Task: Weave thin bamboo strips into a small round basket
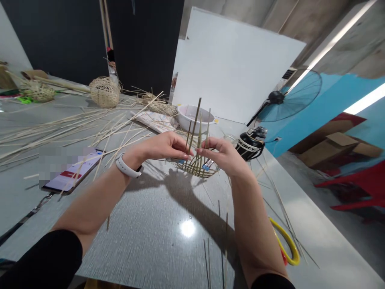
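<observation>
A small, partly woven bamboo basket (197, 169) rests on the grey table in front of me, with several strips (195, 124) standing up from it. My left hand (170, 147) pinches the basket's weave at its left side, thumb and fingers together. From the right, my right hand (218, 154) closes thumb and fingertips on the upright strips. A clip with blue on it (207, 165) sits on the weave just below my right fingers. Another blue piece shows under my left fingertips, mostly covered.
Loose bamboo strips (69, 124) spread across the left of the table. A phone (75, 171) lies there too. Behind the basket stand a white basin (192, 117) and a woven ball-shaped basket (104, 93). At right are a black jug (249, 144) and yellow-handled scissors (287, 243).
</observation>
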`<state>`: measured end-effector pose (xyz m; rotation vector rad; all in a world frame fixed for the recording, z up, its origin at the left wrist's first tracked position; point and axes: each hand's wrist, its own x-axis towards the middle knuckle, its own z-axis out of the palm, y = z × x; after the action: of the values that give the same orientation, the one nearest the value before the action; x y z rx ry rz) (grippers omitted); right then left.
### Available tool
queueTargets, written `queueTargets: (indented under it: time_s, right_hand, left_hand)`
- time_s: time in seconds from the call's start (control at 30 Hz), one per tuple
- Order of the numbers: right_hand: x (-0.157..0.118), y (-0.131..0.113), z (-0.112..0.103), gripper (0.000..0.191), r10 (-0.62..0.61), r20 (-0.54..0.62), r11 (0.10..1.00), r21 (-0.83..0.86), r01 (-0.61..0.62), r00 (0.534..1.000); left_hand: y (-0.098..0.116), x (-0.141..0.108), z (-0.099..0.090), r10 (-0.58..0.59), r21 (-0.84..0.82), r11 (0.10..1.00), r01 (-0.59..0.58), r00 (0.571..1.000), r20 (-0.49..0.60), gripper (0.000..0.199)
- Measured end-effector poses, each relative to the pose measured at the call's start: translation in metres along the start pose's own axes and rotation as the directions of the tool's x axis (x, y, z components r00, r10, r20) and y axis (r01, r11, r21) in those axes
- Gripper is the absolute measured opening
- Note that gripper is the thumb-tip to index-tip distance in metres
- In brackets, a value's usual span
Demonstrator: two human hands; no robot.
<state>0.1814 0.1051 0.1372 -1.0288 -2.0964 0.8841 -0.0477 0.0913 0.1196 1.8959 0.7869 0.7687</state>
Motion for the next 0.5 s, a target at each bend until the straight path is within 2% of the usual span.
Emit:
queueTargets:
  time_s: [0.13, 0.3, 0.5]
  right_hand:
    - [0.000, 0.003, 0.000, 0.026, 0.025, 0.000, 0.997, 0.072, -0.025, 1.000]
    - [-0.001, 0.004, 0.002, 0.025, -0.011, -0.048, 0.994, 0.112, 0.016, 0.999]
    - [0.001, 0.002, 0.007, 0.021, -0.083, -0.174, 0.995, 0.046, 0.093, 0.981]
  left_hand:
    - [-0.001, 0.002, 0.000, 0.019, -0.019, 1.000, -0.019, 0.999, -0.038, 0.021]
    - [-0.006, 0.011, 0.010, 0.025, -0.139, 0.989, -0.049, 0.985, -0.170, 0.018]
    - [-0.009, 0.017, 0.020, -0.170, -0.351, 0.935, 0.053, 0.935, -0.311, 0.016]
